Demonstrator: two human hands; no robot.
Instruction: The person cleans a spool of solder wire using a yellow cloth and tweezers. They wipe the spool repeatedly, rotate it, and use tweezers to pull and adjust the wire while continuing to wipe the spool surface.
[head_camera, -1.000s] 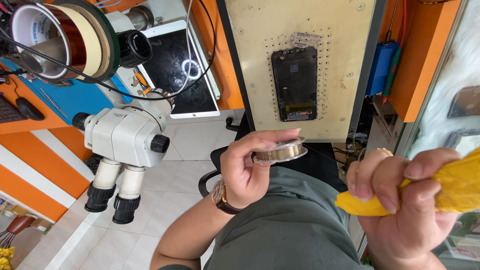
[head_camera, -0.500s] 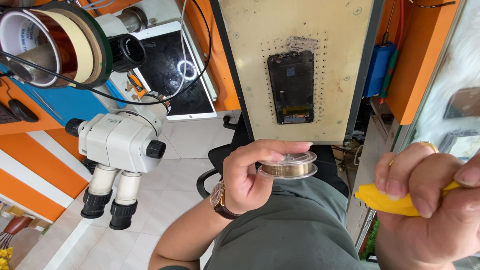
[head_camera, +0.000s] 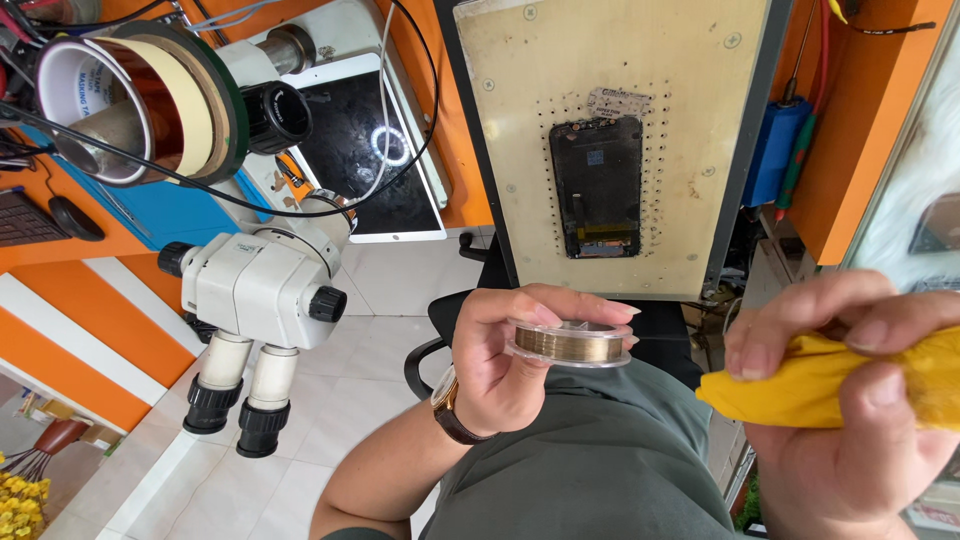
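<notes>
Your left hand pinches a clear spool of gold wire between thumb and fingertips, centre frame, no wire yet drawn off it. Your right hand, near right, grips a yellow cloth. Beyond lies a phone on a pale plate; a microscope stands left.

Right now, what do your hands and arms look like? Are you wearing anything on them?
Both hands are bare, with no gloves. The left hand has a watch on its wrist, with a dark brown strap and a gold-coloured rim. The left forearm is bare, with no sleeve showing. The right hand shows no glove either; its wrist is out of view. The shirt is grey-green.
</notes>
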